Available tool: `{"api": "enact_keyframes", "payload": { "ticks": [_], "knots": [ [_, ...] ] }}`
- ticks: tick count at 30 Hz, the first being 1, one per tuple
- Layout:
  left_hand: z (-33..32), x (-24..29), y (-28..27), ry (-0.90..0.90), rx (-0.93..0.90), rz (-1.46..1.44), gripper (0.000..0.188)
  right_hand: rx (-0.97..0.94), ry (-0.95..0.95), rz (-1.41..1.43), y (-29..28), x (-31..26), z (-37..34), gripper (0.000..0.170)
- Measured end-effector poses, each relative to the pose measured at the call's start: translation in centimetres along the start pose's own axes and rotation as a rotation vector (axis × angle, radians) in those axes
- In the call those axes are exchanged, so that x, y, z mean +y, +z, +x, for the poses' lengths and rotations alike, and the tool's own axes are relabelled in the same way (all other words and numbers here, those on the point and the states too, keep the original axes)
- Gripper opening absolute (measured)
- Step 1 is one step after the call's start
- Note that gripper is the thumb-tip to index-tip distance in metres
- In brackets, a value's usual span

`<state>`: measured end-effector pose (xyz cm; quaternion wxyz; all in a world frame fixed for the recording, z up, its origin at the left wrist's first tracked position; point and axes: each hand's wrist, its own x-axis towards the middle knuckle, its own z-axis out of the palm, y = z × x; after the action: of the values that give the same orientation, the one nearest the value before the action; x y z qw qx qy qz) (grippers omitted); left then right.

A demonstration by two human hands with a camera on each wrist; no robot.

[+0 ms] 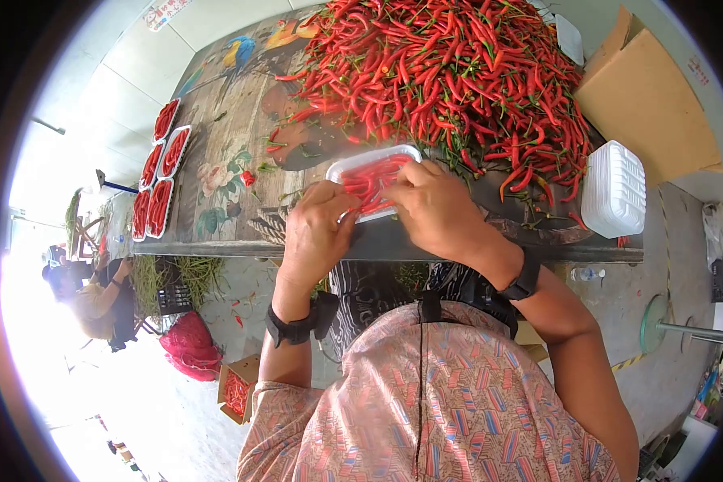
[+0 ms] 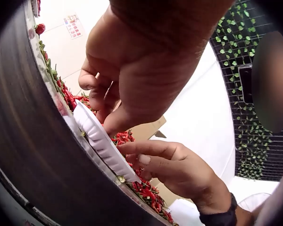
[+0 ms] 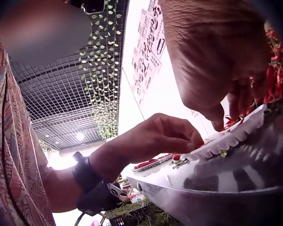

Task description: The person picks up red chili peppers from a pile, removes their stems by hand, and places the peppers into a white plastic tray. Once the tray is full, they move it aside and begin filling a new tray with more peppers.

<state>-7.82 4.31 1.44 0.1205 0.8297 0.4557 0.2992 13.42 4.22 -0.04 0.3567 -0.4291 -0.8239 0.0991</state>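
A white foam tray (image 1: 335, 170) filled with red chili peppers (image 1: 369, 181) lies near the table's front edge. At its left end my left hand (image 1: 313, 229) pinches a chili pepper between thumb and fingertips, with a bit of red showing there. Over the tray's right side, my right hand (image 1: 438, 210) has its fingers down among the peppers, thumb apart from them. The left wrist view shows the tray's ribbed side wall (image 2: 101, 136) between both hands. Fingertips partly hide the tray's contents.
A large heap of chili peppers (image 1: 450, 72) covers the back of the table (image 1: 225, 136). Several filled trays (image 1: 159, 205) stand at the left edge. Stacked white trays (image 1: 614, 189) stand at the right, near a cardboard box (image 1: 651, 100). Another person (image 1: 96, 305) sits in the left background.
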Motion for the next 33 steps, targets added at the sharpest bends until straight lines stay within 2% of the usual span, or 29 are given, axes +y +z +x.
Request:
{"api": "enact_keyframes", "payload": {
  "ticks": [2,4,5,7,11,14,16,17,19,22,24,29,32,33],
  "knots": [
    [0.0,0.1,0.0,-0.012,-0.010,-0.005,0.016,0.010,-0.028,-0.060,0.1,-0.1,0.2,0.007],
    [0.0,0.1,0.1,-0.021,-0.020,-0.014,0.015,-0.175,0.033,-0.114,0.0,-0.4,0.2,0.022],
    [0.0,0.0,0.1,-0.023,-0.024,-0.010,0.015,-0.176,0.037,-0.118,0.3,-0.2,0.2,0.022],
    [-0.1,-0.1,0.1,-0.022,-0.027,-0.009,0.015,0.021,-0.061,-0.072,1.0,0.1,0.2,0.008],
    [-0.2,0.2,0.1,-0.038,0.003,-0.026,0.016,0.003,-0.060,-0.064,-0.1,0.5,0.2,0.010],
    [-0.6,0.4,-0.2,-0.086,0.048,-0.055,0.014,-0.018,0.044,-0.057,-4.3,1.6,0.1,0.016],
    [-1.0,0.6,-0.3,-0.134,0.064,-0.071,0.012,-0.038,0.231,-0.259,-6.6,3.0,-0.1,0.010],
    [-1.1,0.9,-0.3,-0.161,0.059,-0.088,0.012,-0.039,0.234,-0.263,-7.0,3.7,-0.2,0.010],
    [-1.0,1.2,0.0,-0.182,0.056,-0.108,0.011,-0.094,0.405,-0.363,-7.3,5.2,-0.3,0.007],
    [-0.8,1.5,0.5,-0.204,0.060,-0.180,0.010,-0.090,0.444,-0.376,-5.8,6.5,-0.3,0.009],
    [-0.6,1.5,0.9,-0.095,0.075,-0.141,0.010,-0.089,0.436,-0.376,-4.9,6.8,0.0,0.011],
    [-0.4,2.5,1.2,-0.067,0.025,-0.204,0.012,-0.062,0.431,-0.369,-5.4,5.8,-0.3,0.011],
    [-0.2,3.3,1.5,-0.066,0.015,-0.265,0.012,0.002,0.420,-0.287,-6.7,3.6,-1.3,0.011],
    [-0.1,3.7,1.7,-0.077,0.007,-0.320,0.013,0.044,0.359,-0.174,-6.9,2.5,-1.6,0.012]
  ]
}}
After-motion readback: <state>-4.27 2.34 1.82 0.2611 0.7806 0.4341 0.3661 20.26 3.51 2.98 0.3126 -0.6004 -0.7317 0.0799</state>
